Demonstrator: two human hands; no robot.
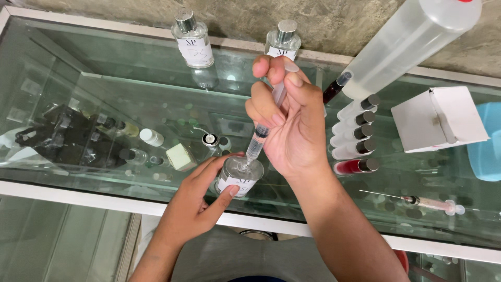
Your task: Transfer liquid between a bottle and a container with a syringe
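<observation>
My right hand (pixel 289 122) grips a clear plastic syringe (pixel 263 125) upright, thumb on its plunger, tip pointing down into the open mouth of a small clear glass bottle (pixel 239 177) with a white label. My left hand (pixel 195 201) steadies that bottle, fingers wrapped around its side, near the front edge of the glass counter (pixel 94 94). The syringe barrel looks mostly clear with a dark stopper partway down.
Two capped, labelled glass bottles (pixel 192 39) (pixel 282 39) stand at the back. A large translucent bottle (pixel 404 42) leans at upper right above a row of small vials (pixel 357 133). A white box (pixel 438 117), a blue object (pixel 488 143) and a second syringe (pixel 430 202) lie at right.
</observation>
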